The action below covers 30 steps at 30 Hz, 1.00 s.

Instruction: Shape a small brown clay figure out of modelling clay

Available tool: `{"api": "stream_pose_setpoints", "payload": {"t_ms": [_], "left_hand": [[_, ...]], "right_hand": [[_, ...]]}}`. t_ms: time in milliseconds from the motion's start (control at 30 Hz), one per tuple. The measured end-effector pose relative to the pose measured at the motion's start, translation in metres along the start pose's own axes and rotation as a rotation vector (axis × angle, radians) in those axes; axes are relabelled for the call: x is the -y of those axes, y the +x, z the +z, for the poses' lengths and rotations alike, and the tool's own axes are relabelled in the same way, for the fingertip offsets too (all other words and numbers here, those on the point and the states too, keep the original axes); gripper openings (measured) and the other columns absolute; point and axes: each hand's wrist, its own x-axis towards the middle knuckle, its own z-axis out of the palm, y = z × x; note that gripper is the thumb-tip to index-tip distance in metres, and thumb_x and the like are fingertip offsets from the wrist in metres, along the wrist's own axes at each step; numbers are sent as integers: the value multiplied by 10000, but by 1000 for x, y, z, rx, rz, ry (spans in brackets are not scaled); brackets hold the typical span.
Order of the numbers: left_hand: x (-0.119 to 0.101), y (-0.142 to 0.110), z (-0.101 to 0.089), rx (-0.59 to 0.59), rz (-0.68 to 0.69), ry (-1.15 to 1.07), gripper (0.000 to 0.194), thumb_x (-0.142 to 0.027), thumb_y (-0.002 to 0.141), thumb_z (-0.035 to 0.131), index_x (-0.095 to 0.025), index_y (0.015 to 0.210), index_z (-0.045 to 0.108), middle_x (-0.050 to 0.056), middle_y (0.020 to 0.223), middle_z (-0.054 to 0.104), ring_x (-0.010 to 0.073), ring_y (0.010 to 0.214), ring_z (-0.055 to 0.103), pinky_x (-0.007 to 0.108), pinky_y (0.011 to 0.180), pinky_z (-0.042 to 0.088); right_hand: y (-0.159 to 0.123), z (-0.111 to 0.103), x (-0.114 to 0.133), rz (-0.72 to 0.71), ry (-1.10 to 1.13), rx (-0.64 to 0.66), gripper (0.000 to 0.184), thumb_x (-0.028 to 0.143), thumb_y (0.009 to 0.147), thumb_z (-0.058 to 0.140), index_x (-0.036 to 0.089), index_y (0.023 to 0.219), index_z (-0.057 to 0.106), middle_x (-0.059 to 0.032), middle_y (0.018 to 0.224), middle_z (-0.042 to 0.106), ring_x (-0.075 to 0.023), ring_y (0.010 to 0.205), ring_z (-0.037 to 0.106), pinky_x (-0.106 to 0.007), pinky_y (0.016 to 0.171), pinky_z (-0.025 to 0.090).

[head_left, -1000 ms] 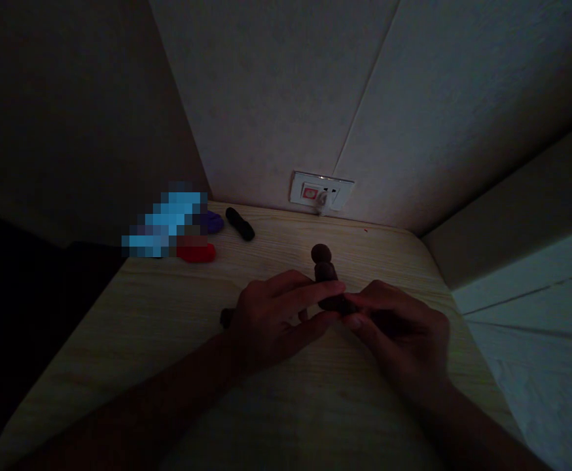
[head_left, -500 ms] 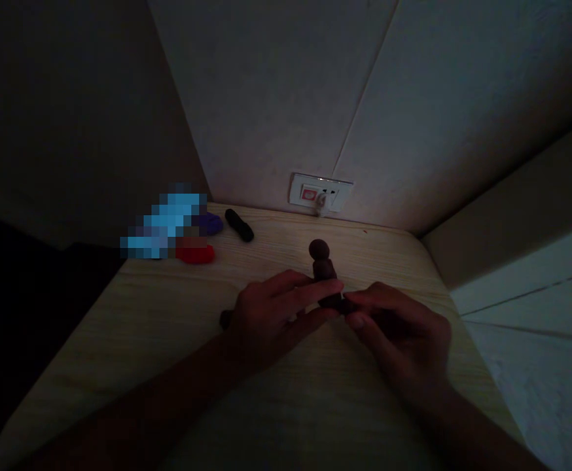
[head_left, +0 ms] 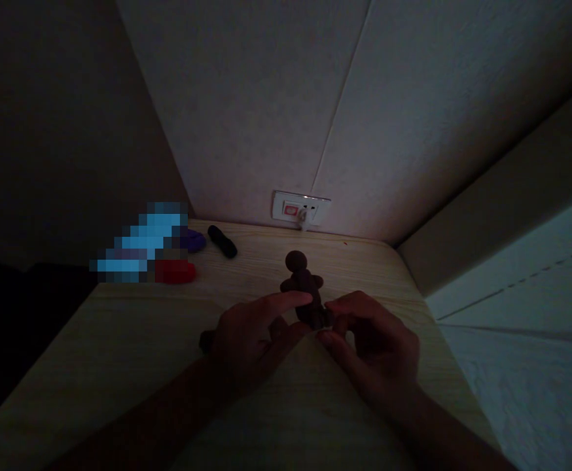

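Note:
A small dark brown clay figure (head_left: 302, 282) with a round head and stubby arms lies on the light wooden table (head_left: 119, 347). My left hand (head_left: 251, 333) rests beside it, index finger stretched across its lower body. My right hand (head_left: 369, 343) pinches the figure's bottom end with curled fingers. The scene is very dim.
At the table's far left lie a black clay roll (head_left: 222, 241), a purple piece (head_left: 194, 240), a red piece (head_left: 175, 271) and a blurred blue patch (head_left: 141, 252). A small dark lump (head_left: 206, 340) sits left of my left hand. A wall socket (head_left: 300, 209) is behind.
The view has shifted, so everything sits lower and further left. The figure's arms now show above my fingers, and both hands stay at its lower end.

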Motion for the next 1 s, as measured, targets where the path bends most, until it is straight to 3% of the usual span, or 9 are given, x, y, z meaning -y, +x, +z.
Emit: {"api": "stream_pose_setpoints", "payload": {"t_ms": [267,467,700,900,1000], "left_hand": [[3,-6,2,54,-22,-41,258,-216,998,578,-264,1243,515,-47,735,750,109,529,719,177,522,533],[2,-3,1,44,23,-10,232,-220,1000,568,-260,1226,533,-68,674,716,115,514,703,191,530,539],[4,1,2,45,125,-62,253,-190,974,603,-225,1222,570,30,1046,771,70,568,667,173,552,554],[5,2,1,17,188,-62,243,-253,991,611,-200,1228,589,63,1064,746,83,615,678,194,583,570],[4,1,0,33,145,-10,236,-234,993,607,-230,1227,581,58,1102,743,90,653,689,206,627,578]], "right_hand": [[-2,-2,1,-32,21,25,448,81,877,722,322,1252,679,-26,924,687,-151,699,594,-314,641,525],[-2,-1,-2,-53,2,27,459,96,856,751,307,1258,681,-20,850,667,-169,716,605,-330,661,546],[-5,-2,-2,-50,-42,32,441,101,870,735,302,1257,664,-12,871,693,-141,656,604,-292,616,545],[-5,-2,1,-28,-76,45,378,99,886,718,298,1203,664,0,893,713,-115,623,618,-251,600,533],[-7,-2,2,14,-54,47,369,136,894,724,300,1217,652,-4,872,706,-123,612,617,-259,590,530]]}}
